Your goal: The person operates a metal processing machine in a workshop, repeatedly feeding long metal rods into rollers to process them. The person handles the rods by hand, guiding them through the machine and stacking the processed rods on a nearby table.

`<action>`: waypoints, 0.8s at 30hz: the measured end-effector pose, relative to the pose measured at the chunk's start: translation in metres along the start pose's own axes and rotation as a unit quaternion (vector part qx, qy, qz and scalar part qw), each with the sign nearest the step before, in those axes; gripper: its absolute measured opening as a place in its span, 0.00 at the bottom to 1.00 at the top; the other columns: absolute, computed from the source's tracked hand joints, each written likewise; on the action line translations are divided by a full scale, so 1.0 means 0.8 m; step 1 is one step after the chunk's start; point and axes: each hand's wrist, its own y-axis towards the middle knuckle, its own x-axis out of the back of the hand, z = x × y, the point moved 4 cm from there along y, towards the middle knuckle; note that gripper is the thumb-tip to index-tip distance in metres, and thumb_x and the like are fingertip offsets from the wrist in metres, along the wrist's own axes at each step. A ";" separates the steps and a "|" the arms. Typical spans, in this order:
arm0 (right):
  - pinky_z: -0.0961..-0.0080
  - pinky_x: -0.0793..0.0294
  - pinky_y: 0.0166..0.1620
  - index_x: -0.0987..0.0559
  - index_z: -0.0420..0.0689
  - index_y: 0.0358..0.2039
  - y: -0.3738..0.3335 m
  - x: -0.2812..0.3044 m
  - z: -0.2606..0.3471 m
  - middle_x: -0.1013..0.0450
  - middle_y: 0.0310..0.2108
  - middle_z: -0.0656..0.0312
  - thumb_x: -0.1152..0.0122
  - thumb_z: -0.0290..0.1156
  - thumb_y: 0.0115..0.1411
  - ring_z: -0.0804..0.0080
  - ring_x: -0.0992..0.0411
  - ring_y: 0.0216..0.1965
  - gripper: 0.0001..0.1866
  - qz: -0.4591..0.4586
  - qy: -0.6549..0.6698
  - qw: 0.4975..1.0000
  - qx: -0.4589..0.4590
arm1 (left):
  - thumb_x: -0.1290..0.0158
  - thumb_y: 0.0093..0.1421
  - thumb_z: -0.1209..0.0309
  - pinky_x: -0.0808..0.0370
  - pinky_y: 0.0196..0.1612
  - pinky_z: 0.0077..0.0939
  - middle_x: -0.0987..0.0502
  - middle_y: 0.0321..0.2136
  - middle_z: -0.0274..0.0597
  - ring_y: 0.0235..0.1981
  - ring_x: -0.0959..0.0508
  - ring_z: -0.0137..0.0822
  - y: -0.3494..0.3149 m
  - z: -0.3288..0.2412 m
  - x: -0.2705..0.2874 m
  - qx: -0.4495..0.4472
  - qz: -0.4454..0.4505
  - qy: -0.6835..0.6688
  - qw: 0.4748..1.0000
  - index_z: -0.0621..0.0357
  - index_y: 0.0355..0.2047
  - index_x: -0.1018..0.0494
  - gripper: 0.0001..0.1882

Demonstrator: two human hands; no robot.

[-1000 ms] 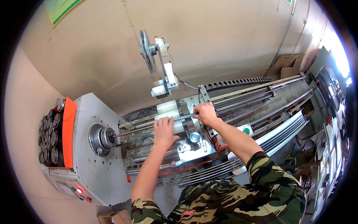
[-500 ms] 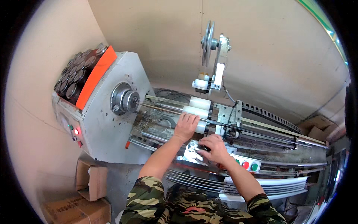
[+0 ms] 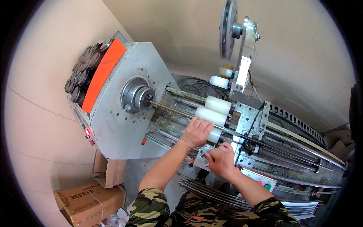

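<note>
A thin metal rod (image 3: 168,108) runs from the round chuck (image 3: 145,98) of a grey machine, slanting down to the right across white rollers (image 3: 210,115). My left hand (image 3: 198,132) lies over the front rollers, its fingers together and curled onto the rod. Close to its right, my right hand (image 3: 221,158) is closed in a fist above a metal block (image 3: 201,162) at the machine's near side. Whatever its fingers grip is hidden beneath them.
Behind the rollers, an upright arm carries a large metal reel (image 3: 227,30). A button box (image 3: 255,178) sits below my right forearm. Several long rods (image 3: 211,196) lie near my body. Cardboard boxes (image 3: 89,202) stand at lower left; an orange guard (image 3: 104,75) tops the grey housing.
The view has shifted and come nearer to the machine. My right hand, with fingers apart earlier, has closed over the metal block. My left hand stays at the rod and rollers.
</note>
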 end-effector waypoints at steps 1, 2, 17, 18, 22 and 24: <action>0.64 0.30 0.46 0.19 0.48 0.21 0.003 0.001 0.000 0.24 0.20 0.63 0.30 0.30 0.52 0.62 0.27 0.25 0.06 -0.013 0.014 1.000 0.011 | 0.46 0.55 0.71 0.25 0.53 0.45 0.23 0.41 0.40 0.43 0.23 0.41 0.001 0.002 0.001 0.000 0.000 0.010 1.000 0.58 0.46 0.23 0.17; 0.64 0.30 0.46 0.19 0.47 0.21 0.006 0.002 0.002 0.24 0.20 0.63 0.30 0.30 0.53 0.62 0.27 0.25 0.07 -0.019 0.011 0.999 0.023 | 0.45 0.54 0.71 0.25 0.52 0.45 0.24 0.40 0.40 0.42 0.23 0.42 0.002 0.004 0.001 -0.001 0.001 0.010 1.000 0.57 0.46 0.23 0.17; 0.60 0.31 0.49 0.21 0.47 0.20 0.003 -0.008 -0.001 0.23 0.22 0.60 0.37 0.38 0.59 0.59 0.24 0.30 0.13 -0.022 -0.027 0.998 0.047 | 0.44 0.52 0.73 0.24 0.49 0.42 0.28 0.41 0.41 0.42 0.26 0.46 0.005 0.000 0.008 0.009 0.028 0.077 0.997 0.54 0.47 0.26 0.20; 0.60 0.31 0.49 0.21 0.48 0.20 0.003 -0.009 -0.002 0.23 0.22 0.60 0.37 0.38 0.59 0.59 0.24 0.30 0.13 -0.024 -0.020 0.998 0.048 | 0.44 0.52 0.73 0.24 0.50 0.43 0.28 0.42 0.41 0.42 0.26 0.47 0.003 0.001 0.007 0.010 0.032 0.077 0.996 0.54 0.48 0.26 0.21; 0.61 0.33 0.55 0.16 0.45 0.32 0.005 0.012 0.002 0.19 0.32 0.59 0.33 0.39 0.58 0.62 0.23 0.38 0.11 0.049 0.009 0.998 0.023 | 0.43 0.51 0.72 0.25 0.51 0.43 0.28 0.42 0.41 0.44 0.26 0.48 0.008 -0.004 0.011 0.029 0.067 0.074 0.995 0.54 0.49 0.26 0.22; 0.59 0.35 0.59 0.16 0.44 0.40 0.000 0.027 0.002 0.18 0.40 0.57 0.32 0.42 0.58 0.60 0.24 0.46 0.16 0.030 0.067 0.997 0.025 | 0.40 0.49 0.70 0.26 0.53 0.43 0.29 0.42 0.41 0.46 0.27 0.48 0.013 -0.008 0.012 0.056 0.087 0.062 0.993 0.54 0.49 0.26 0.24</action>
